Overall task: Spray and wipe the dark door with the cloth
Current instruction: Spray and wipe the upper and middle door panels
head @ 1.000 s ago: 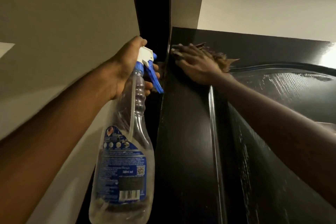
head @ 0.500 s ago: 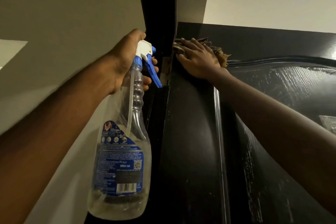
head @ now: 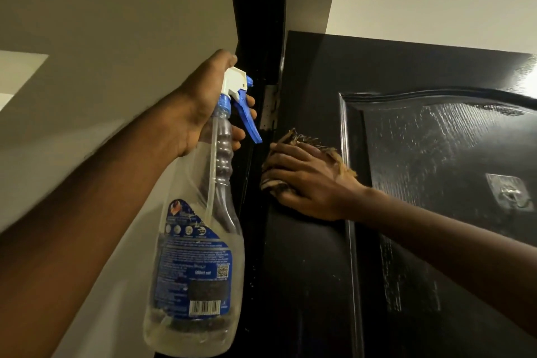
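The dark door (head: pixel 308 270) stands open, its glossy raised panel streaked with wet spray. My right hand (head: pixel 308 180) lies flat on a brown patterned cloth (head: pixel 302 139) and presses it against the door's hinge-side stile, just below the top hinge. My left hand (head: pixel 203 104) grips the neck of a clear spray bottle (head: pixel 200 285) with a white head and blue trigger; the nozzle points toward the hinge edge. The bottle hangs down, with a little liquid at its bottom.
A metal hinge (head: pixel 268 107) joins the door to the black frame (head: pixel 255 9). A clear adhesive hook (head: pixel 510 193) sticks to the door panel at right. Beige wall (head: pixel 101 38) fills the left; white wall and ceiling lie above the door.
My right hand has slid the cloth down the stile from the door's top corner to below the hinge. The view has tilted, and the bottle stays held in my left hand.
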